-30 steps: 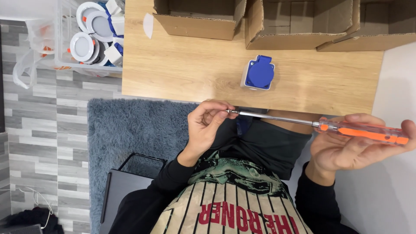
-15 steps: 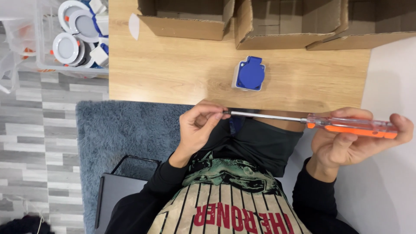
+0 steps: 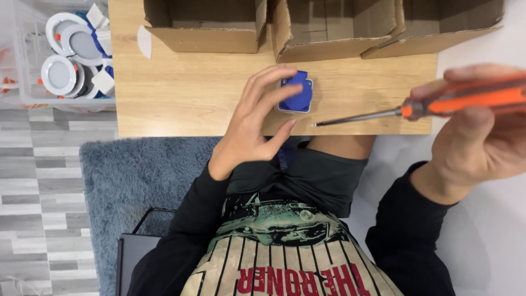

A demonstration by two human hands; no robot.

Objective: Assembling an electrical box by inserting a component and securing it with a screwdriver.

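A blue socket part on a clear square base (image 3: 297, 98) lies on the light wooden table (image 3: 181, 98). My left hand (image 3: 253, 123) hovers over it with fingers spread, the fingertips at its left edge, holding nothing. My right hand (image 3: 476, 137) is raised at the right and grips an orange-handled screwdriver (image 3: 438, 104). Its metal shaft points left, the tip ending just right of the socket part and apart from it.
Three open cardboard boxes (image 3: 208, 24) (image 3: 334, 27) (image 3: 438, 24) line the table's far edge. A clear bin (image 3: 22, 71) of round white lamp fittings stands at the left. A grey rug (image 3: 148, 181) and a dark case (image 3: 129, 257) lie on the floor.
My left hand let go of the screwdriver tip and moved up over the blue socket part, fingers opening. My right hand lifted the screwdriver up and to the right.
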